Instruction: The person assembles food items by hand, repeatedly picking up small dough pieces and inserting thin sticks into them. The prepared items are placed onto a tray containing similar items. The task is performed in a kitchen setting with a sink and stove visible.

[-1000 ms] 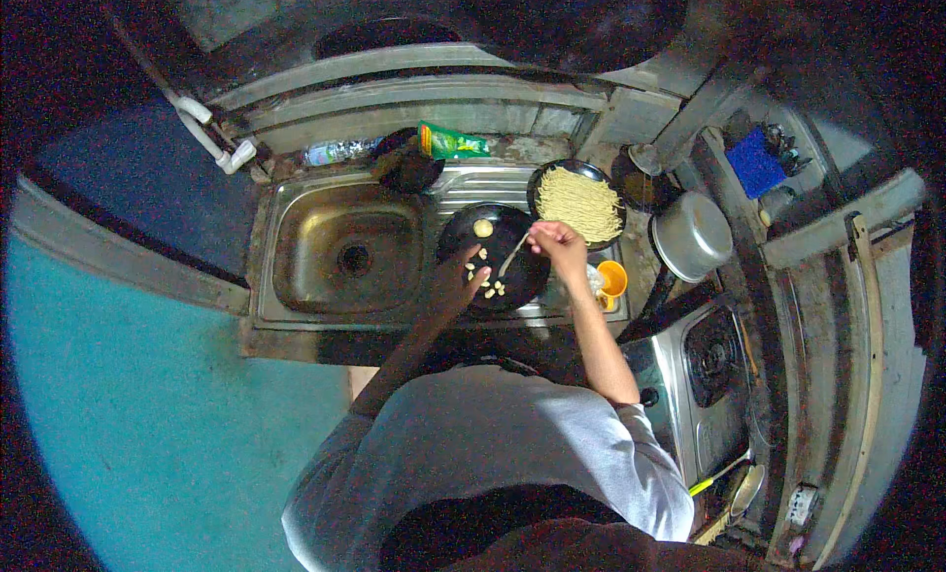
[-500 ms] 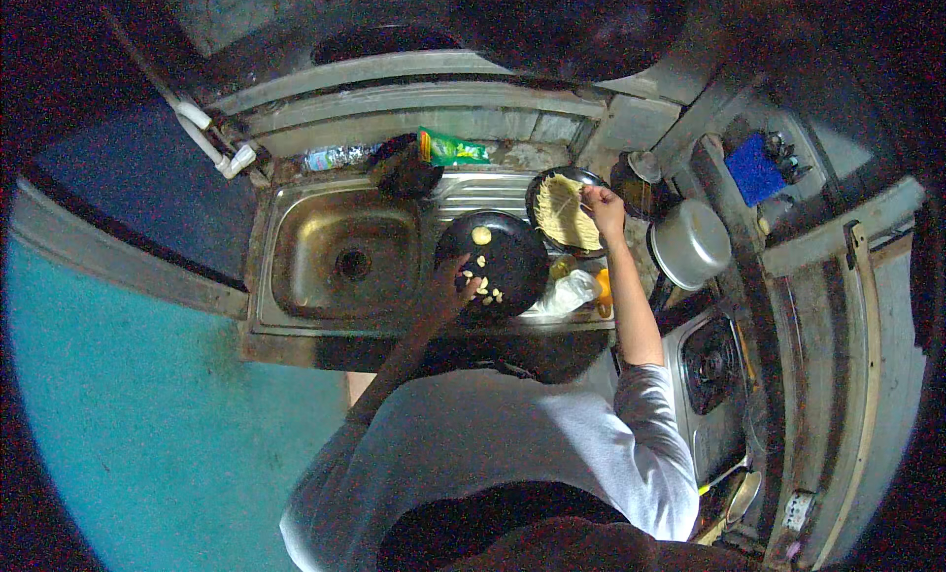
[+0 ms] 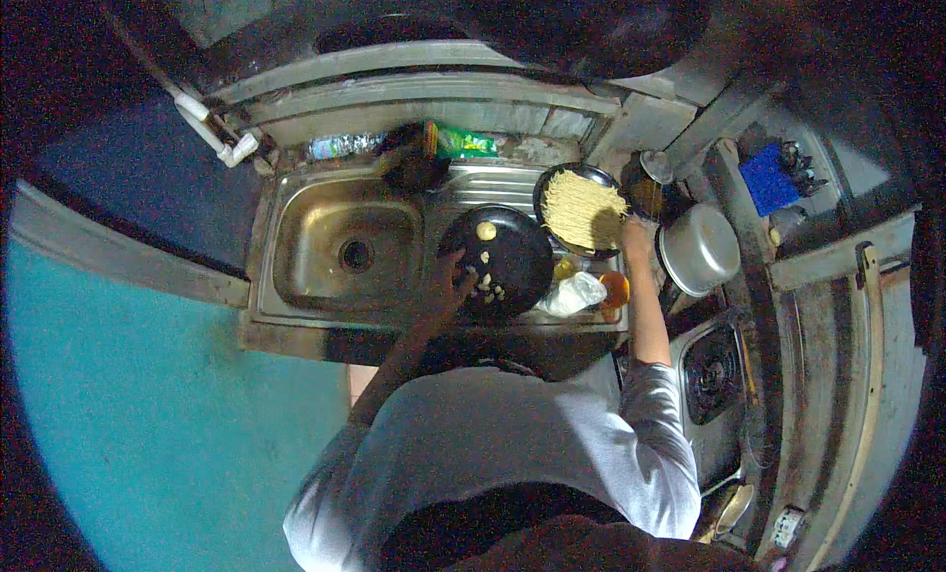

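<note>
A round black pan (image 3: pixel 527 267) lies on the drainboard beside the sink bowl. In it are one larger pale round piece (image 3: pixel 486 231) and several small pale pieces (image 3: pixel 487 286). My left hand (image 3: pixel 455 276) rests at the pan's left side in dim light, fingers apart. To the right and farther back stands a dark round plate (image 3: pixel 542 194) spread with thin pale-yellow noodle-like strips (image 3: pixel 581 209). My right hand (image 3: pixel 635 239) is at this plate's right rim, fingers drawn together; what they hold, if anything, is hidden.
Left of the pan is the steel sink bowl (image 3: pixel 296 267). A white plastic bag (image 3: pixel 574 294) and an orange item (image 3: pixel 614 290) lie in front of the plate. At right stand a silver pot (image 3: pixel 702 249) and a stove burner (image 3: pixel 711 373). A green packet (image 3: pixel 465 142) lies behind.
My right hand has moved from over the strips toward me and right, to the plate's rim, uncovering more strips. My left hand stays by the pan. The whole view has shifted slightly.
</note>
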A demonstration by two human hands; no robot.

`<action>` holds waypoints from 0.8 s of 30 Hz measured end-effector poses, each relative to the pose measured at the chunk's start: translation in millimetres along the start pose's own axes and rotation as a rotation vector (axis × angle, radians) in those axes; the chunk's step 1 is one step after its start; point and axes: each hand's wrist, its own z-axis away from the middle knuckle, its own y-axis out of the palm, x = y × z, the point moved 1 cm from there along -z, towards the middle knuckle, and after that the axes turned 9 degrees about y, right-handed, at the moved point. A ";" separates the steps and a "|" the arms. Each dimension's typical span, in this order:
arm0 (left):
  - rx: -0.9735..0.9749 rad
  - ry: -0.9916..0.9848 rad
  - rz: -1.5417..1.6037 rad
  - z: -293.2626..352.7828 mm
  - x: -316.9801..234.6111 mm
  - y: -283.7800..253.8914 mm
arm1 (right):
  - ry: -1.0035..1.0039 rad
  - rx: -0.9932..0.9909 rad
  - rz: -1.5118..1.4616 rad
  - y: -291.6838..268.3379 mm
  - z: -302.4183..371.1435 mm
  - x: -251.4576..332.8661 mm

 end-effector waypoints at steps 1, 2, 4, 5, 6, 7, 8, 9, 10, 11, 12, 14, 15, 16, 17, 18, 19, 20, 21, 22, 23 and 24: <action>-0.014 -0.014 0.015 -0.8 1.3 0.8 | -0.068 -0.028 -0.063 -18.3 15.5 19.1; -0.102 0.051 -0.014 -0.1 20.0 8.2 | -0.132 -0.052 -0.154 -40.9 33.0 44.9; -0.277 0.186 -0.075 2.6 74.2 29.0 | -0.158 -0.090 -0.351 -71.0 72.4 104.8; -0.273 0.140 -0.025 0.1 76.4 31.0 | -0.255 -0.033 -0.476 -61.2 84.2 121.0; -0.272 0.092 0.024 -2.2 77.9 31.5 | -0.354 0.024 -0.600 -46.3 93.7 137.0; -0.278 0.041 0.069 -3.8 79.4 31.0 | -0.386 0.077 -0.555 -30.5 104.2 156.6; -0.296 0.034 0.128 -6.1 81.3 31.8 | -0.418 0.130 -0.510 -14.4 114.3 174.9; -0.320 0.026 0.186 -7.2 85.8 33.6 | -0.494 0.143 -0.518 -0.8 122.4 191.9; -0.339 0.019 0.245 -7.8 89.8 35.4 | -0.566 0.155 -0.527 15.5 127.9 206.4; -0.328 0.061 0.207 -9.8 88.6 39.0 | -0.516 0.126 -0.537 49.4 124.3 214.5; -0.333 0.093 0.158 -7.7 91.4 37.5 | -0.486 0.106 -0.549 55.6 130.5 230.3; -0.306 0.046 0.185 -3.9 96.8 37.4 | -0.523 0.094 -0.339 63.4 134.3 236.8; -0.283 -0.033 0.255 -2.5 102.5 36.7 | -0.520 0.082 -0.310 59.1 135.7 239.4; -0.257 -0.111 0.325 -3.2 105.4 35.4 | -0.514 0.069 -0.281 54.4 136.9 240.6; -0.330 0.030 0.351 -7.9 110.3 36.7 | -0.420 0.058 -0.300 49.1 137.2 239.1; -0.417 0.172 0.371 -9.3 130.4 42.3 | -0.456 0.069 -0.411 36.3 139.3 238.5; -0.407 0.098 0.465 -13.2 128.7 41.3 | -0.465 0.084 -0.521 31.4 136.4 229.1; -0.405 0.021 0.557 -15.2 126.8 39.7 | -0.476 0.098 -0.631 26.9 135.5 224.0; -0.295 -0.278 0.704 -21.3 93.8 27.9 | -0.387 0.178 -0.967 25.8 140.0 216.3; -0.194 -0.580 0.831 -23.8 69.0 17.8 | -0.426 0.143 -1.006 16.3 151.8 216.1; -0.193 -0.512 0.947 -25.0 62.7 15.0 | -0.479 0.113 -1.041 4.2 168.6 221.5; -0.177 -0.498 1.045 -25.0 55.1 14.3 | -0.525 0.085 -1.072 1.6 185.8 226.2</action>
